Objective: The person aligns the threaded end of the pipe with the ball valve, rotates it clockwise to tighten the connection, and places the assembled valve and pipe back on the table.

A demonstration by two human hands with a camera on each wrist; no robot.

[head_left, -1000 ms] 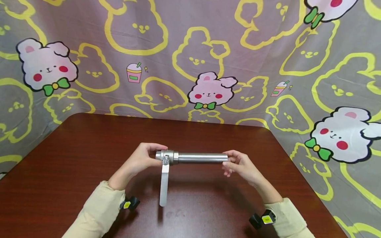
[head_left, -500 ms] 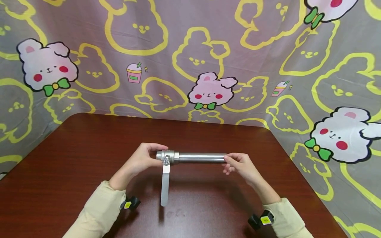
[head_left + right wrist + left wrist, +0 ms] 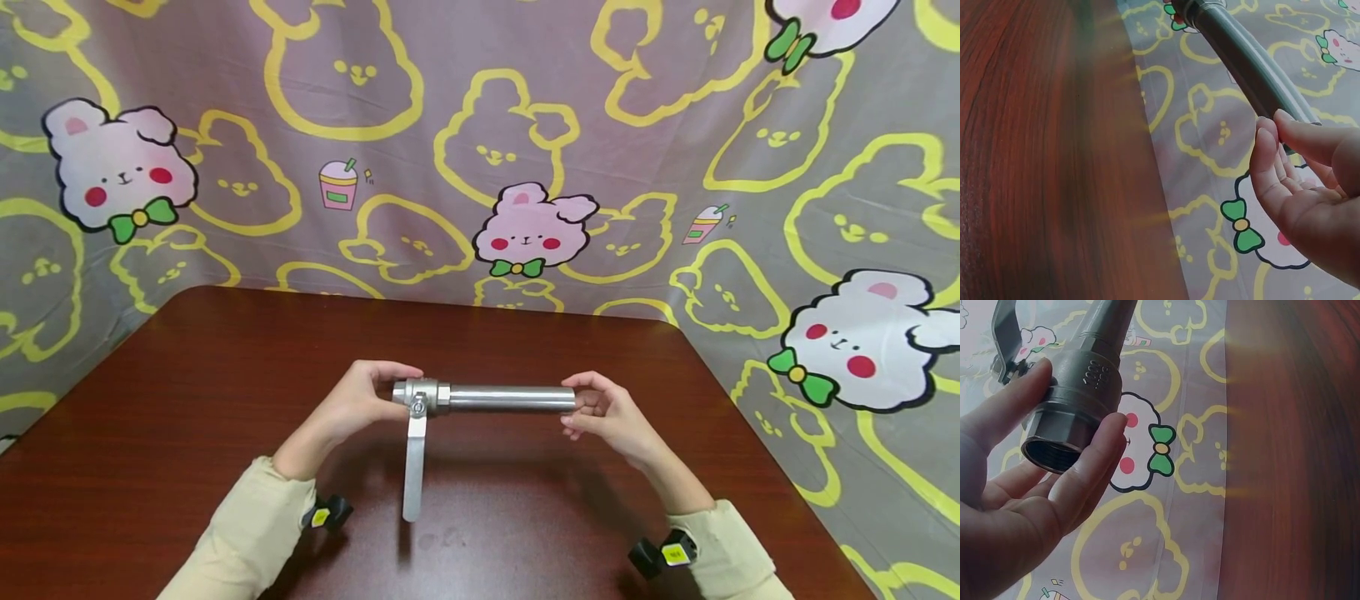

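A steel ball valve (image 3: 429,395) is held up over the table, its flat lever handle (image 3: 413,475) pointing toward me. My left hand (image 3: 354,402) grips the valve body between thumb and fingers; the left wrist view shows the open threaded end (image 3: 1054,453) facing that palm. A straight metal pipe (image 3: 510,398) extends rightward from the valve's other end, in line with it. Around the pipe's free end, my right hand (image 3: 613,421) has its fingers spread loosely, index along the top and thumb just below. In the right wrist view the thumb tip overlaps the pipe (image 3: 1254,65).
The dark reddish-brown wooden table (image 3: 247,358) lies beneath both hands. Behind it and along the right side hangs a grey curtain (image 3: 420,50) printed with cartoon bears. Small black devices (image 3: 330,512) are strapped at both wrists.
My right thumb and index pinched the pipe's end half a second ago, and have since loosened and spread apart. The left hand keeps its grip; valve and pipe shift only slightly.
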